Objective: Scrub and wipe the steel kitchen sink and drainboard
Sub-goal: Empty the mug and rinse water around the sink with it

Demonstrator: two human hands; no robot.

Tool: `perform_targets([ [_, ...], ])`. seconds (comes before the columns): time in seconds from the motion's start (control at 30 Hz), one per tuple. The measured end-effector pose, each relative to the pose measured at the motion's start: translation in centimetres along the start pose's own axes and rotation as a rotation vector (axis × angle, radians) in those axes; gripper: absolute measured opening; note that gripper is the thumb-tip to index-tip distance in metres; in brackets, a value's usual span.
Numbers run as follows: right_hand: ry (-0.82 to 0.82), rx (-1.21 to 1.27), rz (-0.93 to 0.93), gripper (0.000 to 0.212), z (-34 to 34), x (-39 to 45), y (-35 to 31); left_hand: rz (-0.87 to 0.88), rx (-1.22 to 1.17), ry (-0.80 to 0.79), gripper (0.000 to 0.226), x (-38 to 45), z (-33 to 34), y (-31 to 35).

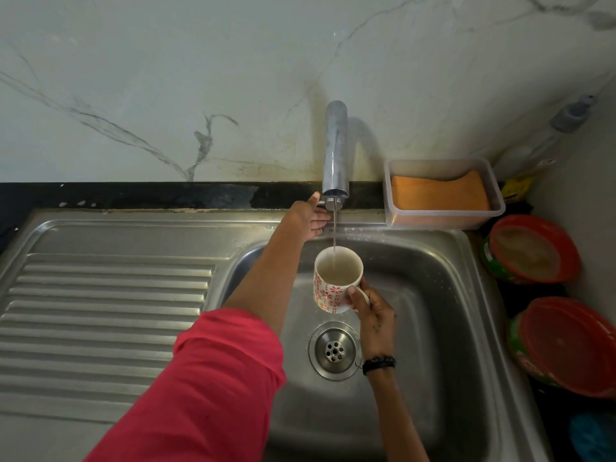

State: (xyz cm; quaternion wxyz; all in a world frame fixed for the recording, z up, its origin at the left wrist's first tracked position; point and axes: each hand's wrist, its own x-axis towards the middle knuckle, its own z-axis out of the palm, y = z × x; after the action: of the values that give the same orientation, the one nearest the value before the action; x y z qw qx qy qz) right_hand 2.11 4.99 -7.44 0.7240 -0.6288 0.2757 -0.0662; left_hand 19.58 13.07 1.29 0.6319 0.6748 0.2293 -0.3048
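A steel sink basin with a round drain lies right of the ribbed drainboard. My right hand grips the handle of a white mug with red flowers, held upright over the basin. A thin stream of water runs from the chrome tap into the mug, which is partly full. My left hand, in a red sleeve, reaches behind the spout and grips the tap's handle at its base; the handle itself is mostly hidden.
A clear plastic box with an orange sponge stands on the ledge right of the tap. Two red-lidded tubs sit along the sink's right side. A bottle leans in the back corner. A marble wall rises behind.
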Motion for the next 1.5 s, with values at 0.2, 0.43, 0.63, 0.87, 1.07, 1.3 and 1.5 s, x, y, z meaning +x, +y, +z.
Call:
perform_targets([
  [0.2, -0.008, 0.000, -0.003, 0.039, -0.1, -0.1, 0.4, -0.005, -0.008, 0.004, 0.047, 0.0, 0.0, 0.1],
  [0.43, -0.030, -0.013, -0.016, 0.028, -0.4, 0.0, 0.8, -0.001, -0.034, 0.000, 0.047, -0.1, 0.0, 0.0],
  [0.63, -0.062, -0.010, -0.043, 0.022, -0.6, -0.2, 0.8, 0.008, -0.086, -0.040, 0.045, -0.2, -0.2, -0.3],
  [0.87, -0.052, -0.061, -0.059, 0.020, -1.2, -0.1, 1.3, -0.001, -0.246, -0.060, 0.042, 0.0, -0.3, -0.6],
  [1.07, -0.050, -0.084, -0.082, 0.020, -1.3, 0.2, 1.6, -0.011, -0.304, -0.077, 0.039, -0.1, -0.6, -0.6],
  [1.3, -0.150, -0.198, -0.109, 0.030, -0.7, 2.7, 0.8, -0.037, -0.237, -0.096, 0.037, 0.1, -1.0, -0.2],
  [1.5, -0.197, -0.216, -0.136, 0.039, -1.1, 4.3, 0.1, -0.041, -0.187, -0.101, 0.037, 0.3, -1.0, -0.1],
])
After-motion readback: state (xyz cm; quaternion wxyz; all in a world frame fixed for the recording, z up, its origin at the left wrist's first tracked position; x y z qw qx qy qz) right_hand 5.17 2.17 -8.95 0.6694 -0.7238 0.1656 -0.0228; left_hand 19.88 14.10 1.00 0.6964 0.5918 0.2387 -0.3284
